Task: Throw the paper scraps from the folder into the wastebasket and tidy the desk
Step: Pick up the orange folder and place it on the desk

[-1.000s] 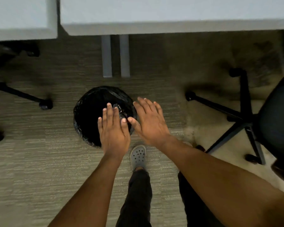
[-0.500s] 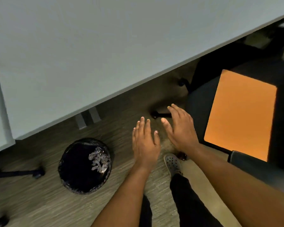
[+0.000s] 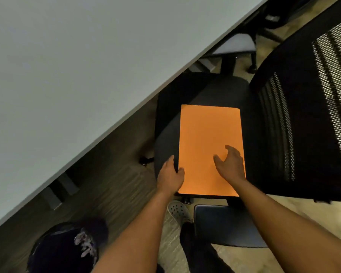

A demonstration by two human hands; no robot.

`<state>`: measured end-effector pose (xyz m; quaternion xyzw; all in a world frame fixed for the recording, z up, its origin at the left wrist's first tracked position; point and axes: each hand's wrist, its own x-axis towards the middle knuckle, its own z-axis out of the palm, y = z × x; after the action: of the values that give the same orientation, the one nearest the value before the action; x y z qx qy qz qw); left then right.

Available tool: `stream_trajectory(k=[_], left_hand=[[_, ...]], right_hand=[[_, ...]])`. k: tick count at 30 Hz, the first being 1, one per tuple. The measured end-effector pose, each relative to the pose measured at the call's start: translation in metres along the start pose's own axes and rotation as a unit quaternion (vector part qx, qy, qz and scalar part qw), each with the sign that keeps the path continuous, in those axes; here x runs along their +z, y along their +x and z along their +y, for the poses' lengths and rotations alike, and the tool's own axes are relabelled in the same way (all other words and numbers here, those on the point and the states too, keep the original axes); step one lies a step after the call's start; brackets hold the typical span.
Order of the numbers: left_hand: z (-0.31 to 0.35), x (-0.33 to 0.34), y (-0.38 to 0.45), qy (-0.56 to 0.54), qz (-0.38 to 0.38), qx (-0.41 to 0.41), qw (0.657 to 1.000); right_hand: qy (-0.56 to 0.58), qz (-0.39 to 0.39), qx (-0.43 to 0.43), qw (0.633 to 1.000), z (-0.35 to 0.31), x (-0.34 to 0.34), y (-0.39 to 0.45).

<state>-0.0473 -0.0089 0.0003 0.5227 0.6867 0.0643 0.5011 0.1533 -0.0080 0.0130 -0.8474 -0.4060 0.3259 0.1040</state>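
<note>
Across the upper left of the head view, from about nine to one o'clock, a pale desk top (image 3: 77, 71) runs on a diagonal, bare in the part that shows. At three o'clock stands a black office chair (image 3: 303, 119) with a mesh back, its seat facing the person; the seat serves as a handy resting place for the orange folder (image 3: 209, 138), which lies flat and closed on it at centre frame, apparently parked there within arm's reach of the bin. At seven o'clock, on the carpet under the desk edge, sits the wastebasket (image 3: 53, 253), lined in black, with pale paper scraps (image 3: 85, 244) already lying inside against its right side, which suggests the dumping step is done. Both bare arms reach up from six o'clock toward the folder. The left hand (image 3: 170, 175) sits at the folder's lower left edge, thumb on the orange cover and fingers curled down outside the edge, seemingly starting to take hold; whether it has closed on it cannot be told. The right hand (image 3: 231, 164) hovers over the lower right of the cover, fingers spread and curved, grasping nothing. A grey perforated clog (image 3: 177, 211) shows below the chair seat, beside a dark armrest pad (image 3: 224, 223). Judged from this, lifting the folder back to the desk remains.
</note>
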Motion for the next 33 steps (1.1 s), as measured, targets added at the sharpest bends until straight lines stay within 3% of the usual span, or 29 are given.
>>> stream_trajectory(k=[5,9,13,19,22,27,30,33], left_hand=[[0.010,0.014,0.019,0.042,0.015,-0.062,0.997],[0.016,0.014,0.024,0.020,-0.003,-0.104,0.994],[0.024,0.004,0.019,-0.056,0.025,-0.120,0.991],[0.054,-0.018,0.011,-0.151,0.058,-0.108,0.981],[0.067,-0.031,0.002,-0.170,0.044,-0.087,0.981],[0.081,-0.062,-0.030,-0.106,0.018,-0.033,0.994],[0.098,-0.087,-0.067,-0.056,0.051,0.078,0.994],[0.122,-0.119,-0.111,-0.141,0.016,0.170,0.975]], right_hand=[[0.021,-0.030,0.187,0.982,0.036,-0.010,0.020],[0.003,-0.038,0.197,0.980,0.057,-0.014,0.027],[0.051,-0.051,0.186,0.980,0.062,-0.029,0.032],[0.213,-0.024,0.176,0.961,0.037,-0.069,0.020],[0.267,-0.014,0.140,0.953,0.015,-0.099,0.001],[0.336,0.034,0.043,0.940,-0.038,-0.153,-0.052],[0.306,0.085,-0.053,0.947,-0.079,-0.170,-0.088],[0.245,0.110,-0.143,0.952,-0.126,-0.168,-0.130]])
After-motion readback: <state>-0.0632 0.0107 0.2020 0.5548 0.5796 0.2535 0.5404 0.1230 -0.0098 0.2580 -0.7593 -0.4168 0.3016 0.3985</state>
